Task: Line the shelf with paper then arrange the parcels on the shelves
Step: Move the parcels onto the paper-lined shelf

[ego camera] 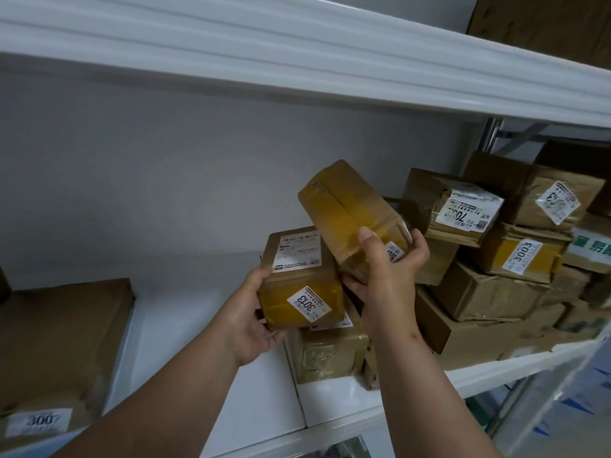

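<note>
Labelled box (299, 279) gripped by left hand (246, 320); tilted box (355, 219) held by right hand (391, 276), long axis far-left; bare shelf (185, 325) left.

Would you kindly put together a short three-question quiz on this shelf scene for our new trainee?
1. True or false: each hand holds its own parcel.
2. What number is on the sticker of the parcel in the left hand?
3. Where is the big heap of parcels: A) right of the hands, B) left of the hands, C) on the shelf above?

Key: 1 true, the right hand grips a tilted parcel. 2: 3013, on the labelled parcel. 3: A.
</note>
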### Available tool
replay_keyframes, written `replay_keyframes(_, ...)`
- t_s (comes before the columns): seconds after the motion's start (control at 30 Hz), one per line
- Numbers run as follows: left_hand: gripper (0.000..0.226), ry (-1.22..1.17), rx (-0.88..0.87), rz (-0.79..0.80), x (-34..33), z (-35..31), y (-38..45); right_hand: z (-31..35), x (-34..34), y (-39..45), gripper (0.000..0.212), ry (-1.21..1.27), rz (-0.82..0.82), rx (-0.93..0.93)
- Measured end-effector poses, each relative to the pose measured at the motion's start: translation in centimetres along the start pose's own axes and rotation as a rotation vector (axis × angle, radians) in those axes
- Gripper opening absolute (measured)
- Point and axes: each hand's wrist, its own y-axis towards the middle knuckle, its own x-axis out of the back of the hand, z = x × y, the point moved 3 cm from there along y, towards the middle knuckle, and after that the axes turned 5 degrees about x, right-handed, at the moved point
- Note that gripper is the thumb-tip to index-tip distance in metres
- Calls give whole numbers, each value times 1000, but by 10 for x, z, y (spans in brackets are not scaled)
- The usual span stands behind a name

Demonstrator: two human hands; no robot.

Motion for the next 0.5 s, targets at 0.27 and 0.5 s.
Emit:
replay_keyframes(0.27, 52, -257, -15, 104, 48, -5, -18, -16, -22, -8, 64, 418, 58, -241)
replay_keyframes(0.5, 61, -295, -90, 68, 99, -15, -44, -27, -55, -31, 66, 389, 86, -253)
